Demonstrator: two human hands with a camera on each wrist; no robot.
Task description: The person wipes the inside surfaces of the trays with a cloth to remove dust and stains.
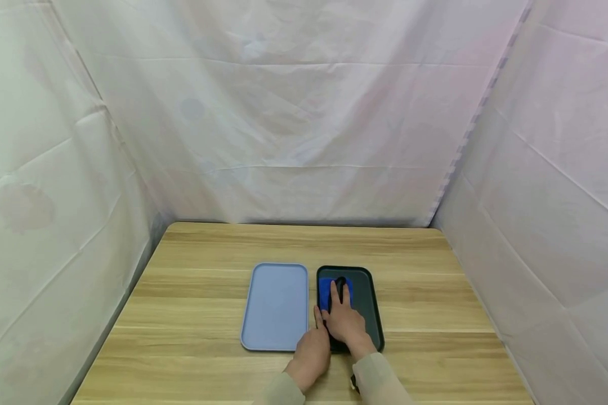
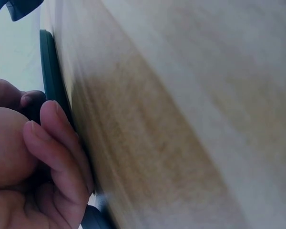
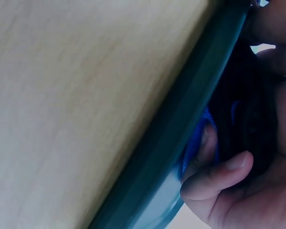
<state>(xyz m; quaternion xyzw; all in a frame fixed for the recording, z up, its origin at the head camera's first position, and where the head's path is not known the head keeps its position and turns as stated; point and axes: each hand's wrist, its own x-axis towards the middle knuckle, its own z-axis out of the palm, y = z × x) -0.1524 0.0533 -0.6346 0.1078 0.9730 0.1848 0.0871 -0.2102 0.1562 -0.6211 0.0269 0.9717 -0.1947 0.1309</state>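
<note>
My right hand (image 1: 344, 320) is over a dark green tray (image 1: 367, 315). It holds a rounded black object (image 1: 340, 279), whose kind the fingers mostly hide. Two fingers lie along its top, and others curl at its side in the right wrist view. Beneath the object is a flat blue cloth-like piece (image 1: 325, 289). My left hand (image 1: 312, 349) is at the tray's near left corner, one finger pointing forward beside the right thumb. Its other fingers bend inward in the left wrist view; whether they hold anything is hidden.
A light blue tray (image 1: 276, 309) lies just left of the dark one, a narrow gap between them. Both stand on a wood-grain table (image 1: 197, 315). White cloth walls (image 1: 294, 124) rise behind and at both sides.
</note>
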